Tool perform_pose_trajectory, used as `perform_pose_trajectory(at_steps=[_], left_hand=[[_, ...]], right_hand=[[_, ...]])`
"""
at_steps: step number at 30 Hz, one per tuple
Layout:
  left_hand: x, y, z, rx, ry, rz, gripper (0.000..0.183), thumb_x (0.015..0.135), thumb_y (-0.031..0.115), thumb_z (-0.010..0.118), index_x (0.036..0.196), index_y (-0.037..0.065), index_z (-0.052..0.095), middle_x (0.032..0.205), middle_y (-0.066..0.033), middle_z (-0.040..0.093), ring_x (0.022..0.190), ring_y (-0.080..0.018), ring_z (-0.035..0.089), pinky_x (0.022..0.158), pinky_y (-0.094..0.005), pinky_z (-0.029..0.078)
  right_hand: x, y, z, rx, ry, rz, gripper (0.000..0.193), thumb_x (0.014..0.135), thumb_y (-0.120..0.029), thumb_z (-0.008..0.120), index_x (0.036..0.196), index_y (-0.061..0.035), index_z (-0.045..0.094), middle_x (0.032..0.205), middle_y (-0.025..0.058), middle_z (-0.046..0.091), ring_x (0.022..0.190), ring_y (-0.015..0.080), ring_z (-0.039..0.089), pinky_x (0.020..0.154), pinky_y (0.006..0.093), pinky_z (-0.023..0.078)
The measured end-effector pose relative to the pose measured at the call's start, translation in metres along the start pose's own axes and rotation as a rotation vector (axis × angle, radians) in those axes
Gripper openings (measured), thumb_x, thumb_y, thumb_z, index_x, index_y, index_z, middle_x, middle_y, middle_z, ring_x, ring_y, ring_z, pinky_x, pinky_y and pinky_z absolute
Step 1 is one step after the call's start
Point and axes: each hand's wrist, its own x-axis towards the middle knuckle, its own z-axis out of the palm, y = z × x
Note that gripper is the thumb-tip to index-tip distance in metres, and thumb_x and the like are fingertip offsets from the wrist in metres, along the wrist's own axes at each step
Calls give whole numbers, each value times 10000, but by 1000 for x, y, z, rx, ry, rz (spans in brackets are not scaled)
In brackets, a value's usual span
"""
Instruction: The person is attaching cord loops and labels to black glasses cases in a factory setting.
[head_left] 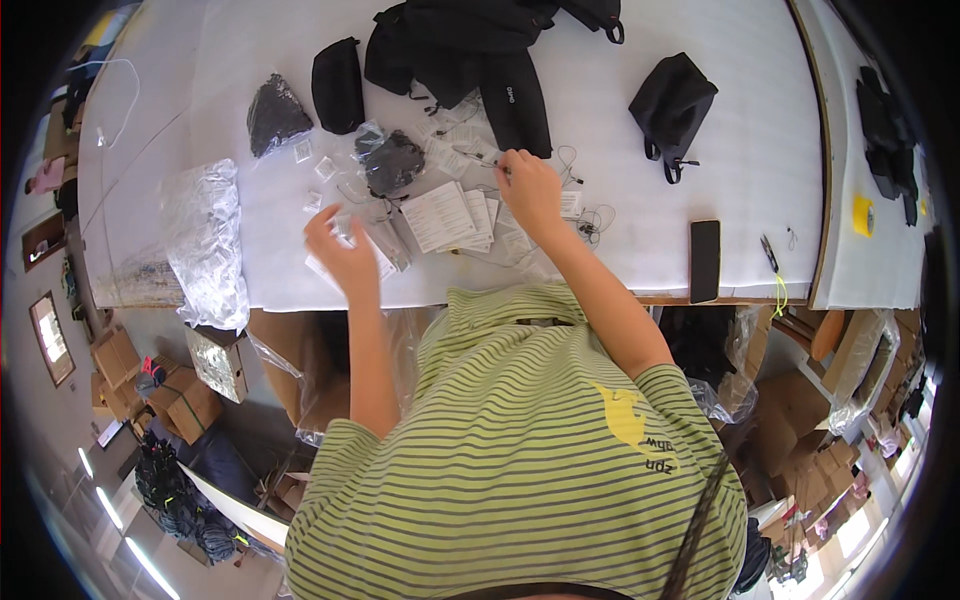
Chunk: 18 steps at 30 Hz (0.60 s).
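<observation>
My right hand [532, 192] pinches a small dark piece, seemingly the end of a thin black cord [487, 158], below a black pouch [515, 108]. Fingers apart, my left hand [345, 250] hovers beside a stack of printed white cards [440, 218] with nothing visible in it; it is slightly blurred. More thin black cords [590, 228] lie tangled right of my right wrist. Beyond the cards sits a clear plastic bag of black items [390, 162]. Small white square packets [325, 168] are scattered left of it.
Black pouches [338, 86] and a heap of black fabric bags [440, 50] lie at the back; another black pouch [675, 105] stands right. A phone [704, 262] and small snips [769, 254] lie near the front edge. Clear plastic bags [207, 235] pile up at left.
</observation>
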Motion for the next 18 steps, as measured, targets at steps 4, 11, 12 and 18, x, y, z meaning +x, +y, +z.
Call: perform_pose_trajectory(at_steps=[4, 11, 12, 18], left_hand=[[-20, -78, -34, 312, 129, -134, 467, 779, 191, 688, 1166, 15, 494, 1114, -171, 516, 1059, -351, 442, 957, -434, 345], [-47, -134, -27, 104, -181, -531, 781, 759, 449, 717, 1316, -15, 427, 1243, -212, 472, 1155, -371, 424, 980, -445, 346], [-46, -124, -26, 101, -90, -477, 728, 759, 415, 728, 1273, -21, 452, 1198, -206, 496, 1131, -353, 435, 969, -439, 355], [-39, -94, -39, 115, 43, -366, 452, 784, 258, 732, 1047, -24, 497, 972, -135, 579, 922, -256, 532, 867, -354, 430]], right_hand=[[16, -6, 25, -118, 0, -74, 106, 734, -151, 665, 754, -98, 575, 732, 56, 564, 656, 243, 605, 572, 367, 468], [20, -16, 2, 110, -137, 54, 105, 744, -172, 660, 721, -77, 620, 750, 69, 589, 672, 248, 622, 585, 366, 479], [19, -16, -7, 124, -121, 78, 115, 752, -172, 672, 756, -60, 643, 748, 52, 624, 634, 216, 600, 592, 327, 471], [12, -31, -76, 513, -168, 298, 117, 788, -168, 659, 813, -53, 653, 701, 20, 625, 612, 101, 558, 552, 242, 425]])
